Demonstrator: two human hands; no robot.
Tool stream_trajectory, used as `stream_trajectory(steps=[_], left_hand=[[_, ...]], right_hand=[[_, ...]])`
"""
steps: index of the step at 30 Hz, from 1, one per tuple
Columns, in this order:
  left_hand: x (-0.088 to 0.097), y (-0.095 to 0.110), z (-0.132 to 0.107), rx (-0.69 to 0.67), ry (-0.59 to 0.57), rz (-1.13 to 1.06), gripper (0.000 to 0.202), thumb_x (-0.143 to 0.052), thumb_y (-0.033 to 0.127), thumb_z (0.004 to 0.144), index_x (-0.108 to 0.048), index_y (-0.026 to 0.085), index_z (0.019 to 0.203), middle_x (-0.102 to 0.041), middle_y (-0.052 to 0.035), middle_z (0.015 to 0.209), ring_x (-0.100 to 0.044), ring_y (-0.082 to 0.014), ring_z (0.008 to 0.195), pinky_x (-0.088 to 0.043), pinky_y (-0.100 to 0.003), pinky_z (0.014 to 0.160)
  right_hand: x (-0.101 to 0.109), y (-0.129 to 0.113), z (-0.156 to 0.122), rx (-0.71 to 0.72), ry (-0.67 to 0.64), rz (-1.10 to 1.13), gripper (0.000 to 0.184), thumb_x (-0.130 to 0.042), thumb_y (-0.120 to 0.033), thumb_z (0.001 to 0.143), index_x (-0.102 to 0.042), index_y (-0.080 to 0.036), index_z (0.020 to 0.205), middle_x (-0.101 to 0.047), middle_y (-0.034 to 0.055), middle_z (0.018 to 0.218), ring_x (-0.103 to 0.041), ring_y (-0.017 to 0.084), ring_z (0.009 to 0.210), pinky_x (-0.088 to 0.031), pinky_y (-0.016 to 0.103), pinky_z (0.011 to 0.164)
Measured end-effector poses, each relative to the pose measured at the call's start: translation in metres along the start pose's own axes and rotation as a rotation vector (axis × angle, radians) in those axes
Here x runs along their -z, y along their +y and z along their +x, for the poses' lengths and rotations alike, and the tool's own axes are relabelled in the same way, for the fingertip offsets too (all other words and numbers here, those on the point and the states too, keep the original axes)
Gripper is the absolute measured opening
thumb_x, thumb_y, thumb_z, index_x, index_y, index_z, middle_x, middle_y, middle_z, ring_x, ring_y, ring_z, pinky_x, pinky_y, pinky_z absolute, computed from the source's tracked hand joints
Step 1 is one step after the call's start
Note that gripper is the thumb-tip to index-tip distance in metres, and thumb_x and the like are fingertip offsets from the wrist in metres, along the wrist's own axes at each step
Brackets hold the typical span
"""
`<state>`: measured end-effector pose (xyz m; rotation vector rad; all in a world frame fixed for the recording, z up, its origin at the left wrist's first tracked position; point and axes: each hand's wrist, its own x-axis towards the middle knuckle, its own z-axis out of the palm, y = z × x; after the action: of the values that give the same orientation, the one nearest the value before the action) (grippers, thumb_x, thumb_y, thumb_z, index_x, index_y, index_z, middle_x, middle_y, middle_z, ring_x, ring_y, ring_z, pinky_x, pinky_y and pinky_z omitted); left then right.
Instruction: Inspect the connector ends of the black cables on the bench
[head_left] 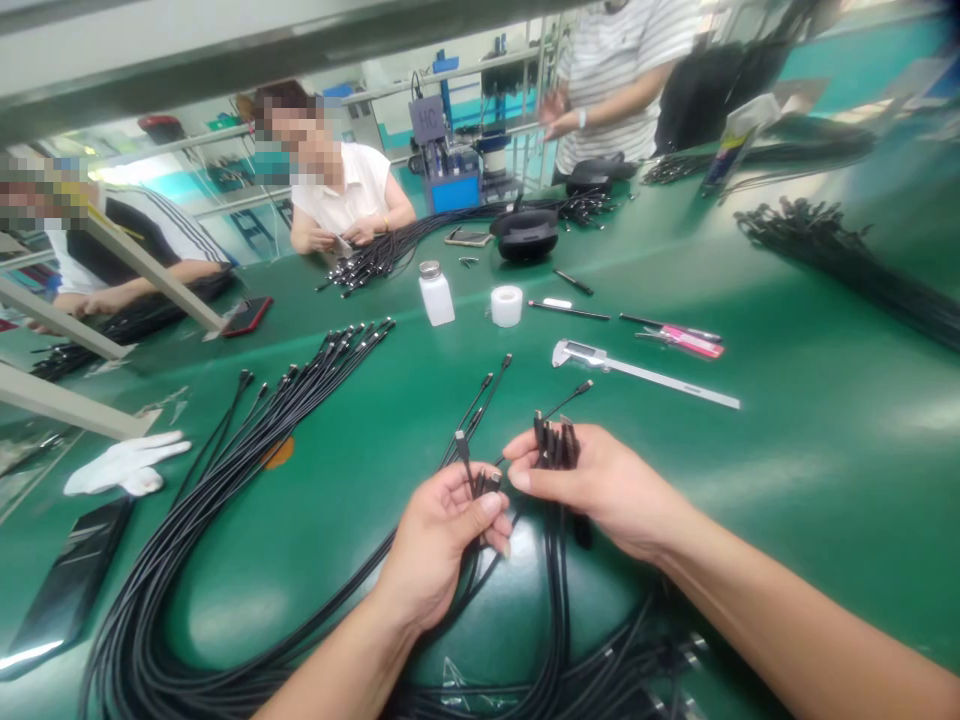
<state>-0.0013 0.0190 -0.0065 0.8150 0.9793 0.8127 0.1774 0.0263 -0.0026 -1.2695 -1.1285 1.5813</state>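
Left hand (439, 545) and right hand (600, 480), each clamped on black cables (559, 585), over glossy green table (787, 480)

hands (442, 545) 2 | bottle (436, 294) 1 | tape roll (506, 306) 1 | caliper (637, 370) 1

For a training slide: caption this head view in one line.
Left hand and right hand each grip thin black connector-tipped cables over a green table near a steel caliper.

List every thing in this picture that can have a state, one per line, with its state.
Left hand: shut on cable ends
Right hand: shut on cable bunch, plugs upward
Cable bundle: lying fanned out, untouched
White bottle: upright, capped
Tape roll: lying flat, hole up
Caliper: lying flat
White glove: unworn, lying flat
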Motion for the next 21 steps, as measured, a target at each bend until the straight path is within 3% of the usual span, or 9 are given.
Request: stream_trajectory(steps=[11, 21], left_hand=[[-0.0010, 0.0016, -0.0032, 0.024, -0.008, -0.010, 0.028, -0.072, 0.021, 0.076, -0.059, 0.007, 0.098, -0.066, -0.0059, 0.078, -0.064, -0.0098, 0.067, -0.056, -0.022, 0.068], [-0.0026, -0.0057, -0.0059, -0.035, 0.076, 0.031, 0.033, -0.079, 0.016, 0.068, -0.059, 0.009, 0.092, -0.065, -0.0018, 0.073, -0.065, -0.0092, 0.059, -0.059, -0.023, 0.063]], right_hand=[[0.0009, 0.0004, -0.0016, -0.002, -0.150, -0.025, 0.031, -0.076, -0.036, 0.071, -0.067, -0.015, 0.092, -0.068, 0.0016, 0.079, -0.062, 0.011, 0.073, -0.048, 0.024, 0.074], [-0.0006, -0.0011, -0.0006, 0.007, -0.158, -0.147, 0.021, -0.072, -0.032, 0.073, -0.067, -0.014, 0.082, -0.065, 0.0021, 0.078, -0.057, 0.011, 0.073, -0.044, 0.024, 0.073]])
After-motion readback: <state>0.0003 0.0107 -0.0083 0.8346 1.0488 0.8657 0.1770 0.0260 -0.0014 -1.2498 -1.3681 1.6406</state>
